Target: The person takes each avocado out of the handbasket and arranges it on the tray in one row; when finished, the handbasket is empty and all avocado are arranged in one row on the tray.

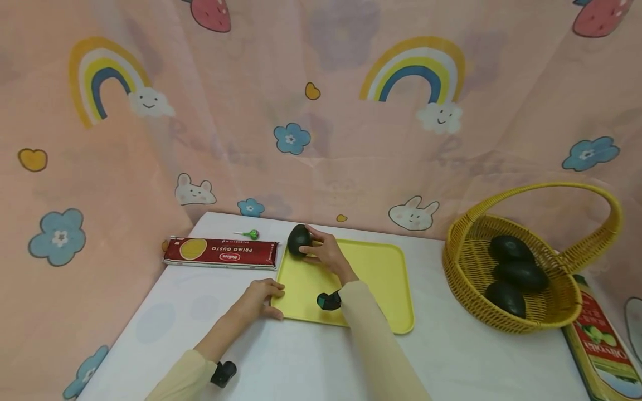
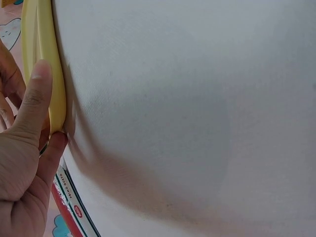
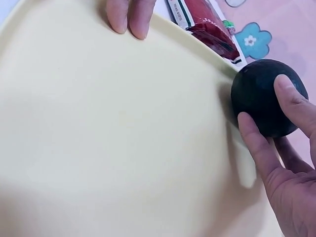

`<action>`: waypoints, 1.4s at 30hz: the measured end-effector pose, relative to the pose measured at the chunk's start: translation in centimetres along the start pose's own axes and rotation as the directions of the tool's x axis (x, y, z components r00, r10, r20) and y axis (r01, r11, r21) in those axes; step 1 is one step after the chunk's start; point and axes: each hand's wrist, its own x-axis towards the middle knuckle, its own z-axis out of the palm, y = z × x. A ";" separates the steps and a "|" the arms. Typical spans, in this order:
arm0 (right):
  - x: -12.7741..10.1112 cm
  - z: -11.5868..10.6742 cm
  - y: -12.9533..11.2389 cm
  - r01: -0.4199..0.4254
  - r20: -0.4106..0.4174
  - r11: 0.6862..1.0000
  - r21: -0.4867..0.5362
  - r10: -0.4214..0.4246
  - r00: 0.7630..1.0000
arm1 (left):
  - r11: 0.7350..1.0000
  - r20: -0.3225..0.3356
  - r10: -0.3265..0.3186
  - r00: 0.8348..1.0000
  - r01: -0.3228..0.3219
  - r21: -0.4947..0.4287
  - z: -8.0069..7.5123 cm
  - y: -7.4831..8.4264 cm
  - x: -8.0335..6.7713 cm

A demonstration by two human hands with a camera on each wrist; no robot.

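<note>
A dark green avocado [image 1: 298, 241] is held between the thumb and fingers of my right hand [image 1: 328, 255] at the far left corner of a yellow tray [image 1: 376, 278]. The right wrist view shows the avocado [image 3: 261, 94] close to the tray's rim; whether it touches the tray is hard to tell. My left hand [image 1: 258, 301] grips the tray's near left corner. In the left wrist view, its thumb and a finger pinch the tray's edge [image 2: 57, 94], thumb along one side and a fingertip beneath.
Left of the tray lies a red spaghetti pack [image 1: 220, 252], with a green lollipop [image 1: 252, 234] behind it. On the right, a yellow wicker basket [image 1: 456, 278] with a tall handle holds three avocados [image 1: 521, 275]. A red and green Olivoila package [image 1: 602, 340] lies beside it. A patterned pink cloth [image 1: 341, 167] hangs behind.
</note>
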 end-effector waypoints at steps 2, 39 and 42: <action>0.0 0.1 0.2 0.014 -0.016 1.000 0.003 -0.014 1.000 | 1.000 0.005 -0.025 1.000 0.025 0.006 0.1 0.2 0.1; -1.3 -3.1 -0.5 0.046 -0.044 0.998 -0.038 -0.048 0.998 | 1.000 0.009 0.003 1.000 -0.003 0.026 0.1 0.6 0.3; -1.5 -3.5 -0.5 0.038 -0.040 0.998 -0.044 -0.040 0.998 | 1.000 0.006 -0.003 1.000 0.003 0.025 -0.1 0.4 0.1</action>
